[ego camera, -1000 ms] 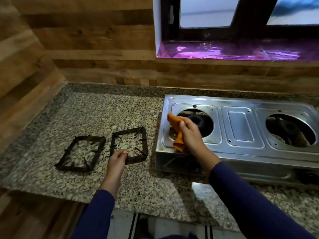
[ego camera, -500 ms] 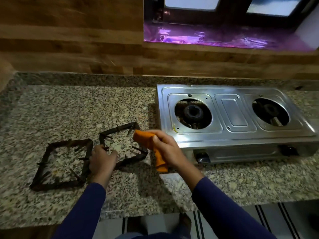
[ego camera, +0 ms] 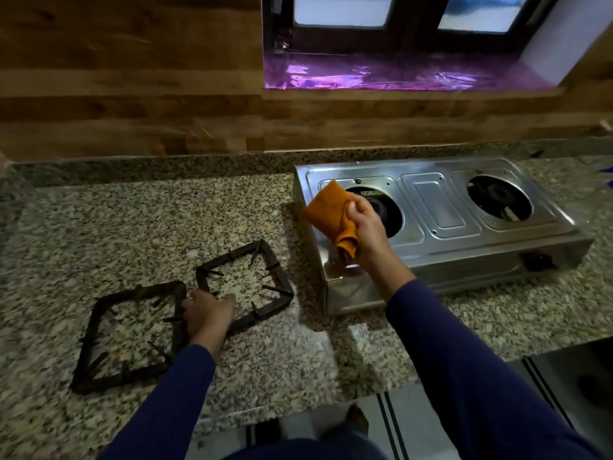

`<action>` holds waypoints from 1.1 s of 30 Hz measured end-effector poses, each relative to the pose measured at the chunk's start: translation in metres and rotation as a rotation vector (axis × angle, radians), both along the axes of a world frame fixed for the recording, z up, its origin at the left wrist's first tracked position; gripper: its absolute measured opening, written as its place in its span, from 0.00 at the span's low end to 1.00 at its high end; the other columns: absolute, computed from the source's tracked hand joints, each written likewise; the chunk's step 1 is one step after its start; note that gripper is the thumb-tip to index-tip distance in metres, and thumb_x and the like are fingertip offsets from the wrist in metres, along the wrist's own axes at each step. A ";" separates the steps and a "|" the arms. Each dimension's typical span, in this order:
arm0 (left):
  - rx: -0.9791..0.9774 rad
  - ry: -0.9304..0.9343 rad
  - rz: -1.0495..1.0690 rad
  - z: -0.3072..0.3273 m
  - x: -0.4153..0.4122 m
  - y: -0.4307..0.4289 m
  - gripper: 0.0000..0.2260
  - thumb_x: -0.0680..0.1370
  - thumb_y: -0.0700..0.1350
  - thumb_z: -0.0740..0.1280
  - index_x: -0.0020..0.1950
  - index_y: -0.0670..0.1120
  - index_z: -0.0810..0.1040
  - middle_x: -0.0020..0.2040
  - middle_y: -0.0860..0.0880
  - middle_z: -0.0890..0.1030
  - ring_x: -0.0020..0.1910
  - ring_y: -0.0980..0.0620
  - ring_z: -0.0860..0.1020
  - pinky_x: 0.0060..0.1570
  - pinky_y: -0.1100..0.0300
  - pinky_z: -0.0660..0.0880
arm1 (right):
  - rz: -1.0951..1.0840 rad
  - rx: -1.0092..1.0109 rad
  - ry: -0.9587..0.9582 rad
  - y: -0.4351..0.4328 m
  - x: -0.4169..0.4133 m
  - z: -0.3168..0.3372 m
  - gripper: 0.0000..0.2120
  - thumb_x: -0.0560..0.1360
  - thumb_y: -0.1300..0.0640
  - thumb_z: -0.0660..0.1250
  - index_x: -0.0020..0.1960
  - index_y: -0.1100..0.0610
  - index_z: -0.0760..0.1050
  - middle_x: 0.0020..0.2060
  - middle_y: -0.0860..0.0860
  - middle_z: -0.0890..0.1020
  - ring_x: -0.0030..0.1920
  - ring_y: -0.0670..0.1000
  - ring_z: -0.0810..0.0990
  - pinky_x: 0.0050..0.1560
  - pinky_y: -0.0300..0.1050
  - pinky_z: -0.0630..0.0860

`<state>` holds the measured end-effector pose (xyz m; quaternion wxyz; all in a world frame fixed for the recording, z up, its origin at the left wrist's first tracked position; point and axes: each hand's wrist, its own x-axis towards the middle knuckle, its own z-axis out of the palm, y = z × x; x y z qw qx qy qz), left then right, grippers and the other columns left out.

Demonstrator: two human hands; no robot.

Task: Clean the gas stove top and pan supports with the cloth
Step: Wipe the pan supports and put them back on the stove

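The right hand (ego camera: 365,224) has swung the orange cloth (ego camera: 331,214) from beside the right pan support (ego camera: 277,267) up over the gas stove's (ego camera: 431,207) left burner (ego camera: 384,210). On the table (ego camera: 132,220), the left pan support (ego camera: 142,291) and its twin look heavy, rigid and grimy, best taken by a frame bar; the left hand (ego camera: 207,310) grips the right pan support's near corner. The soft, light cloth sits bunched in the right hand's grasp.
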<state>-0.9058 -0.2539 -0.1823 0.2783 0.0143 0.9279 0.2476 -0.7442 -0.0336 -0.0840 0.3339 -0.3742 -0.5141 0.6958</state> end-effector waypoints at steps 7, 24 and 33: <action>-0.001 -0.029 0.000 0.005 -0.005 0.002 0.33 0.77 0.52 0.69 0.76 0.40 0.59 0.75 0.39 0.59 0.70 0.37 0.66 0.58 0.44 0.73 | -0.139 0.587 -0.501 0.029 0.010 -0.027 0.10 0.79 0.54 0.63 0.60 0.48 0.75 0.53 0.49 0.81 0.55 0.51 0.79 0.55 0.49 0.77; 0.019 -0.040 0.080 0.000 -0.011 0.015 0.30 0.76 0.47 0.71 0.72 0.39 0.62 0.71 0.36 0.65 0.64 0.33 0.71 0.54 0.41 0.75 | 0.452 0.823 -0.524 -0.066 0.060 -0.016 0.18 0.72 0.55 0.64 0.61 0.51 0.81 0.48 0.49 0.81 0.45 0.48 0.79 0.43 0.42 0.74; 0.050 -0.028 0.067 -0.006 -0.009 0.014 0.23 0.79 0.44 0.67 0.70 0.39 0.65 0.70 0.38 0.69 0.58 0.35 0.75 0.42 0.50 0.71 | 0.138 0.668 -0.694 -0.010 0.041 -0.014 0.19 0.78 0.57 0.65 0.69 0.51 0.74 0.56 0.53 0.78 0.57 0.53 0.77 0.59 0.48 0.73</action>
